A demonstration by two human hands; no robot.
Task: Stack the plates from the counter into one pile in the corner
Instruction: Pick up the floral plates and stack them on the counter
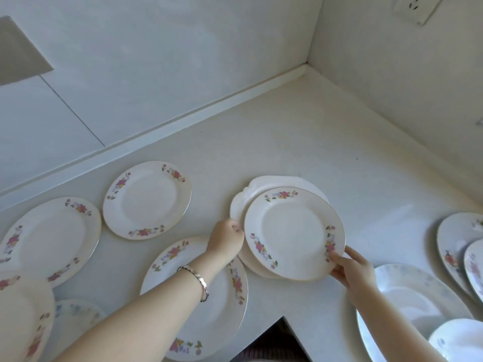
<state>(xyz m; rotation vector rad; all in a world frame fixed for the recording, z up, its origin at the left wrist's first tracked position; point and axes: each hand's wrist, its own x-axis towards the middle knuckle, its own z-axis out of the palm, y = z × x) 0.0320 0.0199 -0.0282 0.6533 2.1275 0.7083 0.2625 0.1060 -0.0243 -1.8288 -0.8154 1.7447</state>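
A floral plate (292,233) is being held over a plain white scalloped plate (261,186) on the pale counter (287,142), sitting off-centre so the scalloped rim is showing behind it and to its left. The pair is lying near the middle of the counter, well short of the corner (305,69) where the two walls are meeting. The left hand (226,239) is curling its fingers against the floral plate's left rim, and the right hand (352,270) is pinching the near right rim, thumb on top. The held plate is round, glossy white, gold-edged, with three sprays of pink flowers.

More floral plates are lying apart on the left: one at the back (146,199), one further left (49,239), and one under the left forearm (222,304), its edge just beside the scalloped plate. A blue-patterned plate (407,291) is sitting under the right forearm, and overlapping plates (454,239) are showing at the right edge. A metal bracelet (194,279) is circling the left wrist
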